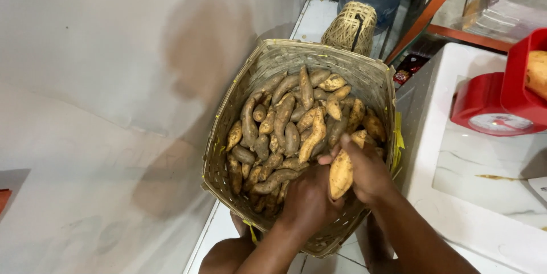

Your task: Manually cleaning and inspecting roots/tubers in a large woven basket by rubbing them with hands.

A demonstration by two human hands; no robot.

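Woven basket (364,77) stood on tiled floor beside pale wall, filled with earthy sweet potatoes (290,123). Right hand (367,171) closed around one pale sweet potato (341,176), held upright at basket's near rim, thumb across its top. Left hand (307,200) lay curled on pile just beside it, fingers hidden; hold on anything could not be told. Red scale (498,100) sat on white counter (484,205) at right; smaller woven basket (350,26) stood behind.
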